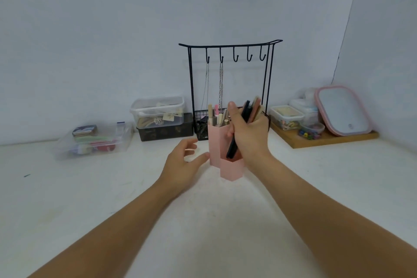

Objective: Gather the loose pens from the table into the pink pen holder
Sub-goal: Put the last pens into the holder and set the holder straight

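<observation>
One white table [90, 210] is taking up most of the room, sitting against a pale wall. At the back, one black wire rack [230, 79] is standing with five hooks along its top bar, and two chains [220, 83] are hanging from the two leftmost hooks. Off to the right, one wooden tray [327, 140] is carrying a few small containers, with one pink-rimmed lid [343, 110] leaning against the wall. On the left, three boxes are sitting around: one clear flat box [94, 140] by itself, plus one clear tub [158, 111] stacked on one dark box [165, 131].

The pink holder [225, 156] is standing mid-table, right in front of the rack. It's showing two compartments, a tall one behind and a short one in front. The tall one is already holding several pens, can't count them for sure through the blur.

Two bare hands are working here. The right hand [248, 133] is gripping a bundle of pens [244, 124], fingers wrapped around it, one black pen clearly in front and a couple of tan ones behind it, tips pointing down into the short compartment. The left hand [182, 162] is hovering just beside the holder, fingers spread loosely, holding nothing, thumb about touching the tall compartment's side.
</observation>
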The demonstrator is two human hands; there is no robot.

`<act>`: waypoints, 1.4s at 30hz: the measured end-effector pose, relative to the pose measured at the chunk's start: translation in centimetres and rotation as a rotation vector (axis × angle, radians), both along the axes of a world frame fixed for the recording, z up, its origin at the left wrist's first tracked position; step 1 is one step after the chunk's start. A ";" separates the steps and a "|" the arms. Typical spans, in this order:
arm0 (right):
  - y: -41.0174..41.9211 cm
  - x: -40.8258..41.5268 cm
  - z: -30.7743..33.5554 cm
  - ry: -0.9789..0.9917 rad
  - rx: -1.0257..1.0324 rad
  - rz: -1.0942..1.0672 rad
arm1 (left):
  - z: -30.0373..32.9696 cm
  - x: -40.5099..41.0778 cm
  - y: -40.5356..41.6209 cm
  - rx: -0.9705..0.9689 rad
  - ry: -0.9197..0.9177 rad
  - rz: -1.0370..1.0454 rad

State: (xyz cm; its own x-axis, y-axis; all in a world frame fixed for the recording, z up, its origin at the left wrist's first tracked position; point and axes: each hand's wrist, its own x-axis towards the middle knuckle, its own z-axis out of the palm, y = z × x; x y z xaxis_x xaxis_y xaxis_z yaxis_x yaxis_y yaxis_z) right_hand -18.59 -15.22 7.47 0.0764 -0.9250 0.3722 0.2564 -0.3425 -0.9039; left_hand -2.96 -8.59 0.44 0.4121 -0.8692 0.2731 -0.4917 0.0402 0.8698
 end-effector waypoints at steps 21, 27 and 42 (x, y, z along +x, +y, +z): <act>0.6 3.0 -1.1 -0.043 0.100 0.314 | 0.1 0.0 -0.5 -0.040 0.186 -0.029; 0.9 2.5 -0.4 0.026 -0.073 0.090 | 0.2 0.0 -0.7 -0.011 0.177 -0.031; -1.4 0.9 -1.5 0.448 -0.824 -0.220 | 0.4 -0.3 -0.6 -0.045 0.136 -0.036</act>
